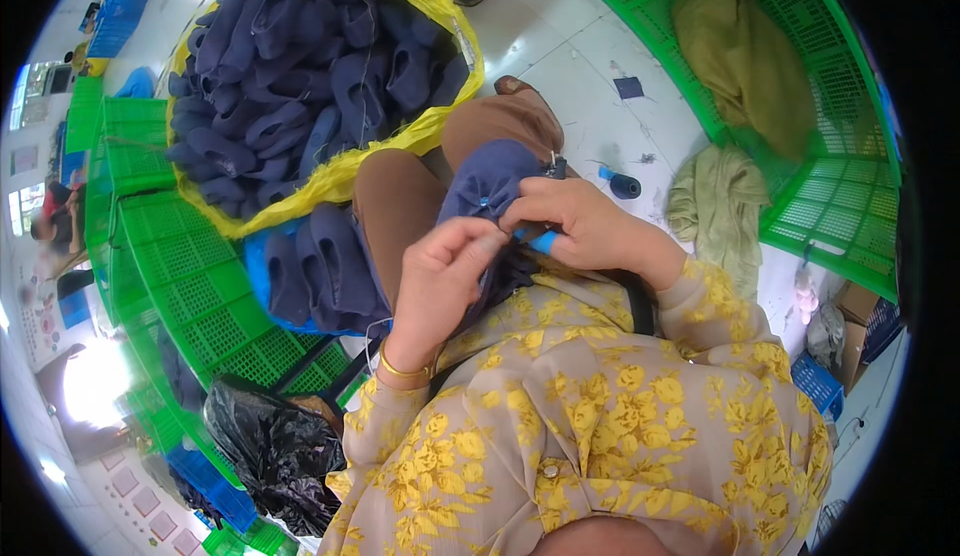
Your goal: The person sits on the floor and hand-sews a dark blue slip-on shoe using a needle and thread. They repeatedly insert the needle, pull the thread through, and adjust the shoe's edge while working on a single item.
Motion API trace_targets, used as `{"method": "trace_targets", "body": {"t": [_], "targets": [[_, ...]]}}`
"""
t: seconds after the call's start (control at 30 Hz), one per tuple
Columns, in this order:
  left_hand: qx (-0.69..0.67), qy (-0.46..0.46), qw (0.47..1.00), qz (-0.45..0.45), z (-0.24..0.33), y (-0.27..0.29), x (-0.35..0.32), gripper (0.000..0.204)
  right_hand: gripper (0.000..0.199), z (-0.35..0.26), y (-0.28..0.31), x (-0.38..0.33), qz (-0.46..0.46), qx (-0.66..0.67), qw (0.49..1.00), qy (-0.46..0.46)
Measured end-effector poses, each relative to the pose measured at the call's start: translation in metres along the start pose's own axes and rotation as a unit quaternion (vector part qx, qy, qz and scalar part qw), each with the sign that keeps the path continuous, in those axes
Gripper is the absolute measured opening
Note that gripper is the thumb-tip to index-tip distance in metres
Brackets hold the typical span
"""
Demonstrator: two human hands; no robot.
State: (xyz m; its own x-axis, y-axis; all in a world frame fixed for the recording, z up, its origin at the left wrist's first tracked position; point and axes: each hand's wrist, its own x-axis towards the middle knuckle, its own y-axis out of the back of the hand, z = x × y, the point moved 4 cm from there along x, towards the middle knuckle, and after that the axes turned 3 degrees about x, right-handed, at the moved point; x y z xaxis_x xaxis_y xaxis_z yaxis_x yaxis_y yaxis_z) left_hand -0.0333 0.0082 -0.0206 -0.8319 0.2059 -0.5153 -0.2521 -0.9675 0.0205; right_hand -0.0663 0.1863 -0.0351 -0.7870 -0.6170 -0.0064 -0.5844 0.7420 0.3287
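Seated over your brown-trousered knee (400, 196), you work a navy fabric shoe upper (488, 188) resting there, the landmark for everything else here. Your left hand (435, 281), just below the upper, has its fingers closed in a pinch on the cloth's lower edge; your right hand (585, 226), touching the upper's right side, is curled shut around a small blue-handled tool (545, 243), with what looks like a snipper tip showing above the knuckles. To do this well, keep the left pinch taut so the seam lies flat, and bring the tool's point only to the loose thread, clear of your fingertips. Up and left of the upper, a yellow sack (345, 168) is heaped with matching navy uppers (300, 56). Directly left, more finished-looking pieces (320, 271) are stacked on a blue sheet over a green plastic crate (215, 311). Well to the right, another green crate (840, 196) holds olive cloth (745, 56), and a dark thread spool (624, 185) lies on the white floor between. Below left, a black plastic bag (275, 446) sits bunched.
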Motion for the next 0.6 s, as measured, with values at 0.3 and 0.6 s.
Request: {"method": "trace_targets", "body": {"t": [0.3, 0.6], "targets": [[0.235, -0.162, 0.957, 0.040, 0.005, -0.005, -0.003, 0.008, 0.011, 0.000, -0.013, 0.010, 0.226, 0.190, 0.954, 0.058], [0.366, -0.293, 0.872, 0.140, 0.029, -0.004, 0.015, 0.007, 0.010, 0.092, 0.061, -0.044, 0.338, 0.656, 0.674, -0.037]]}}
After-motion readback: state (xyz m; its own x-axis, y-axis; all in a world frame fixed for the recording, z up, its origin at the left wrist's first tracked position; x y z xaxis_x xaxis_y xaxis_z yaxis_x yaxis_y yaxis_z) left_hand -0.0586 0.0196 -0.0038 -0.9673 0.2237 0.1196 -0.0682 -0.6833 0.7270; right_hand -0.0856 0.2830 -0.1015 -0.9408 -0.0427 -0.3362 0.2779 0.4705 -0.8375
